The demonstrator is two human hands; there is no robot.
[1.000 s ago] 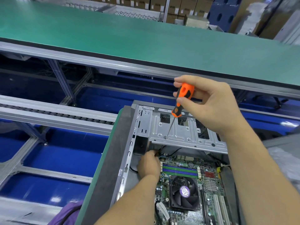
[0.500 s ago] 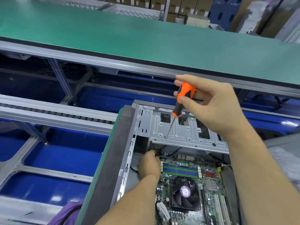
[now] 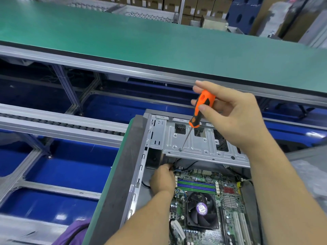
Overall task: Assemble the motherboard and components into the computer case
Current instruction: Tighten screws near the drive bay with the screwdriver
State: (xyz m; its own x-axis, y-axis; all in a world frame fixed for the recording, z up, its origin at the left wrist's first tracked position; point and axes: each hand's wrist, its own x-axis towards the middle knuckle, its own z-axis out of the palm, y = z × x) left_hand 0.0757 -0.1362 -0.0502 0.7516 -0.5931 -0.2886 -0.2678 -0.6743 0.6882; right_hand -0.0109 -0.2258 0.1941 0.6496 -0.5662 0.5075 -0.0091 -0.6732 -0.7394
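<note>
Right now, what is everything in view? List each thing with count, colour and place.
computer case: one, grey, lower centre, open.
drive bracket: one, silver, across the case's far end.
motherboard: one, green, inside the case.
CPU fan: one, black, on the motherboard.
screwdriver: one, orange and black, tip on the bracket.
conveyor belt: one, green, beyond.
cardboard boxes: several, brown, far back.
left hand: one, reaching under the bracket.
right hand: one, gripping the screwdriver.
</note>
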